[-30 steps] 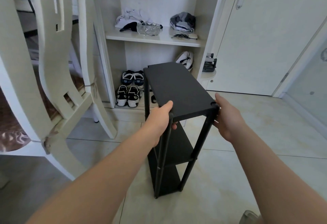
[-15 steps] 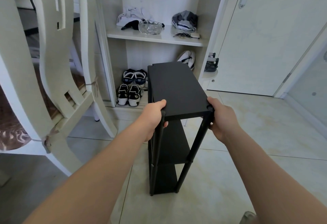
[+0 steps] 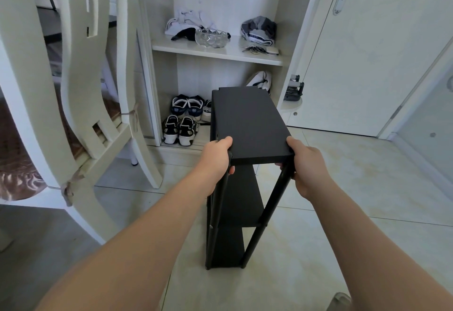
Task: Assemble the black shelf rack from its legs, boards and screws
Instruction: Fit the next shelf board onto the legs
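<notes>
Here the left hand [image 3: 215, 161] and right hand [image 3: 307, 166] grip the black rack's [image 3: 247, 124] near top corners.

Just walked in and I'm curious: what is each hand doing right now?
The left hand grips the black rack at its near left corner.
The right hand grips the rack at its near right corner.

Bare tiled floor [image 3: 355, 200] lies open across the right and lower middle of the frame, beside the black shelf rack [image 3: 250, 124] at centre. At left a white chair [image 3: 76, 77] leaves only a narrow strip of floor between its legs and the rack. Close behind the rack stand an open cabinet [image 3: 215, 51] holding shoes [image 3: 180, 128] and, upper right, a closed door [image 3: 355, 65].
</notes>
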Motion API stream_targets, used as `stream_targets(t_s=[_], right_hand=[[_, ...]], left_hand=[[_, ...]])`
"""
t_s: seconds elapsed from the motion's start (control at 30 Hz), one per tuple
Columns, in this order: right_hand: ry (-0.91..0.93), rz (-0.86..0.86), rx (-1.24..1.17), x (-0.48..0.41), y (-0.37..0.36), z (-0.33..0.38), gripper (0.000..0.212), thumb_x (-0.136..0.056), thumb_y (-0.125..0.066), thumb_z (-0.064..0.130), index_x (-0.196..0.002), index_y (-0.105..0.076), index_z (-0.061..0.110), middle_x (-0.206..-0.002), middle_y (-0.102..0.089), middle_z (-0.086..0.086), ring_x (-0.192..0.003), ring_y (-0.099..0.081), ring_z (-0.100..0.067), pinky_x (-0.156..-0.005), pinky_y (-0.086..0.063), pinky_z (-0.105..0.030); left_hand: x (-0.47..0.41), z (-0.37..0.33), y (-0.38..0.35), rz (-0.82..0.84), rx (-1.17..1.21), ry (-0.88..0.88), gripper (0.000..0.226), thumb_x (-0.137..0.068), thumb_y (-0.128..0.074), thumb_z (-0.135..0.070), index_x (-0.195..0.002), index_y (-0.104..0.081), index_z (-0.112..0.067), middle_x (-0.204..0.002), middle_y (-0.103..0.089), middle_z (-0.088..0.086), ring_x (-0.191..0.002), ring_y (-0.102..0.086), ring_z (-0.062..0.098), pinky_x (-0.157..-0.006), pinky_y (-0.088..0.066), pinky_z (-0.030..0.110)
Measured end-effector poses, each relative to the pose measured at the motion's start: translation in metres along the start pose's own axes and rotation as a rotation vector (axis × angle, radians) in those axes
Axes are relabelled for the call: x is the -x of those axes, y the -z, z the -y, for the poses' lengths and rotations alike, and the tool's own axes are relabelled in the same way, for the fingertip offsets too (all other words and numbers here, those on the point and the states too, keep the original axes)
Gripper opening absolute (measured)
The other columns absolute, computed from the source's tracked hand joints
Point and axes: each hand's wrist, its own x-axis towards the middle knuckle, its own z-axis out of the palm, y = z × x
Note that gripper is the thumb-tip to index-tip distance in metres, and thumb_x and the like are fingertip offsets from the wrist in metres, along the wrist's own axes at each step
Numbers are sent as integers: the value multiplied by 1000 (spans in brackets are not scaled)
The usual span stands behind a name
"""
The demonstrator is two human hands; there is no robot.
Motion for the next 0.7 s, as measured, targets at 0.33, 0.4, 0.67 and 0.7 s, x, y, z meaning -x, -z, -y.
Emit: stream_targets(t_s=[0.33, 0.4, 0.67, 0.7], right_hand=[[-52, -46, -111, -5, 0, 0, 21, -101, -55, 23, -89, -67, 11, -60, -71, 10, -50, -67, -10, -61, -51, -25], [-78, -24, -148, -4, 2, 0, 18, -101, -58, 23, -92, -68, 12, -63, -72, 9, -53, -68, -10, -67, -53, -27], [-114, 9, -148, 5, 4, 4, 12, -94, -62, 24, -87, -63, 14, -74, -54, -1, -71, -52, -23, -78, -41, -40], [-121, 18, -149, 7, 4, 5, 12, -94, -62, 23, -87, -63, 14, -72, -55, -1, -75, -51, -24, -78, -41, -41]], left_hand=[[1, 0, -4, 38, -29, 13, 26, -98, -56, -38, -102, -63, -13, -101, -61, 6, -77, -58, 19, -67, -53, 30], [6, -2, 3, 141, -83, -12, 41, -91, -64, -50, -113, -65, -16, -106, -66, 1, -78, -64, 16, -72, -56, 29], [9, 5, 41, 212, -502, -77, 43, -76, -83, -45, -104, -51, -36, -103, -61, -10, -87, -65, 8, -59, -56, 27], [7, 5, 43, 194, -497, -105, 45, -75, -84, -45, -105, -51, -36, -105, -62, -7, -91, -66, 11, -66, -57, 30]])
